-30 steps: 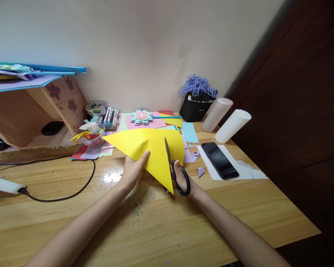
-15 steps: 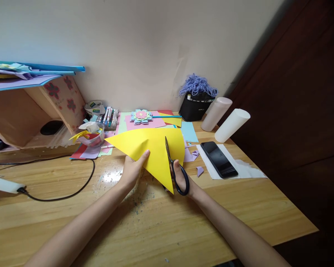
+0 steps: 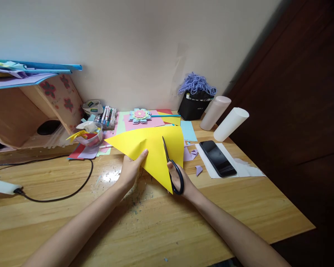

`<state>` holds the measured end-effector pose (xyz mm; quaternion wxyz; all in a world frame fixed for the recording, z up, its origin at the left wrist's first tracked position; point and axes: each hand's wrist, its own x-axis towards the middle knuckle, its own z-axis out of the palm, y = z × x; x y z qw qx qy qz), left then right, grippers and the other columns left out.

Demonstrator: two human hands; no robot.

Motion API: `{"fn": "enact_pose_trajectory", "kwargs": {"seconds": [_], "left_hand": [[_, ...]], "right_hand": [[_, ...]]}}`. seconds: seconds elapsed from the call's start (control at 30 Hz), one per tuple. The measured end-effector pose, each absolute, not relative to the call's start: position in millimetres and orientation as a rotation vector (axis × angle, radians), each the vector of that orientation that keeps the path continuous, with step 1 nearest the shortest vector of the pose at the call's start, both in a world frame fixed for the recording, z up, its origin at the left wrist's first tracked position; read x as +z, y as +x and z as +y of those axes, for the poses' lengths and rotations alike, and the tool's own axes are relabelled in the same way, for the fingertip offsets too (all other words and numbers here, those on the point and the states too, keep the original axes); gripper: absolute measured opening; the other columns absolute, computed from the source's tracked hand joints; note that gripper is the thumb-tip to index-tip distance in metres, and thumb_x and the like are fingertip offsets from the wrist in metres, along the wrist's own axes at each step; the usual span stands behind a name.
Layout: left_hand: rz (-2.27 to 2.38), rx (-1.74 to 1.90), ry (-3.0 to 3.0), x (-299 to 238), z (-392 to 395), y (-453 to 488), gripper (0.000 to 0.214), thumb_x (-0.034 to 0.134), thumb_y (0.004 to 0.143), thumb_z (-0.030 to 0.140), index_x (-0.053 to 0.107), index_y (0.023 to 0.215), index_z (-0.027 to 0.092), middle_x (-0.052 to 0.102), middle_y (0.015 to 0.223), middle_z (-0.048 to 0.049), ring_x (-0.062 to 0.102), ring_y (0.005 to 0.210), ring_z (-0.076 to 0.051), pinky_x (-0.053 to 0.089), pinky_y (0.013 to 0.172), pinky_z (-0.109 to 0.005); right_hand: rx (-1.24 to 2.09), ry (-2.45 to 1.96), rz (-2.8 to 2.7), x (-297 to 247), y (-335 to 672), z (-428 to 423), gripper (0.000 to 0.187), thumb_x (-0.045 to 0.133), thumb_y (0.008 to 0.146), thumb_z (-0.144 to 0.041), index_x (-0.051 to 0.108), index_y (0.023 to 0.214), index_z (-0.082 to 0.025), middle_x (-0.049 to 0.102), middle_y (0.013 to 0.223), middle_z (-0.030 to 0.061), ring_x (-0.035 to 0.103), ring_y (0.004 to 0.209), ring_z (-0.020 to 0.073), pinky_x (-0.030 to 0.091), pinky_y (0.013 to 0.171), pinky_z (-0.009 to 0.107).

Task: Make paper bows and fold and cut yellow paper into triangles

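while the left hand [image 3: 130, 170] pinches bright yellow, sharp-cornered, creased paper [image 3: 153, 144], the right hand [image 3: 187, 185] grips black-handled scissors [image 3: 166, 151].

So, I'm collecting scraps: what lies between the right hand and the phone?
From the right hand, the head view shows tabletop with a lilac paper scrap, then the white sheet under the phone.

Wooden table [image 3: 144, 237]: white paper [image 3: 246, 168], two pale cylinders [image 3: 231, 124], black pouch [image 3: 193, 108], cable [image 3: 47, 201], purple scrap [image 3: 199, 170].
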<state>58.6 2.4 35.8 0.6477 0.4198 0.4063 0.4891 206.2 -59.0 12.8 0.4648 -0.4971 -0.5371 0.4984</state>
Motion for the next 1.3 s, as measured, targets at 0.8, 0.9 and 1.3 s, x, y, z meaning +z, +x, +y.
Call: {"fn": "enact_pose_trajectory", "kwargs": {"seconds": [0.8, 0.9, 1.3], "left_hand": [[0.874, 1.083, 0.975, 32.1, -3.5, 60.0, 0.037, 0.07, 0.07, 0.033, 0.062, 0.102, 0.017, 0.064, 0.114, -0.0102, 0.061, 0.101, -0.024, 0.05, 0.084, -0.033], [0.867, 1.081, 0.984, 30.3, -4.1, 59.9, 0.037, 0.069, 0.071, 0.032, 0.061, 0.103, 0.017, 0.064, 0.114, -0.01, 0.061, 0.101, -0.023, 0.051, 0.083, -0.031], [0.862, 1.05, 0.973, 22.3, -7.3, 62.4, 0.039, 0.069, 0.071, 0.032, 0.061, 0.106, 0.016, 0.064, 0.111, -0.0098, 0.062, 0.097, -0.023, 0.053, 0.078, -0.03]], "right_hand": [[1.235, -1.143, -1.248, 13.4, 206.9, -57.9, 0.072, 0.029, 0.08, -0.072, 0.057, 0.112, -0.013, 0.066, 0.104, 0.0143, 0.062, 0.099, 0.029, 0.05, 0.083, 0.038], [1.283, -1.1, -1.241, 12.7, 208.0, -56.7, 0.076, 0.027, 0.079, -0.073, 0.056, 0.115, -0.014, 0.065, 0.107, 0.0149, 0.059, 0.105, 0.0294, 0.049, 0.086, 0.038], [1.294, -0.978, -1.187, 10.5, 210.8, -55.6, 0.068, 0.029, 0.083, -0.068, 0.055, 0.119, -0.017, 0.064, 0.112, 0.0126, 0.057, 0.11, 0.0283, 0.051, 0.085, 0.036]]}}
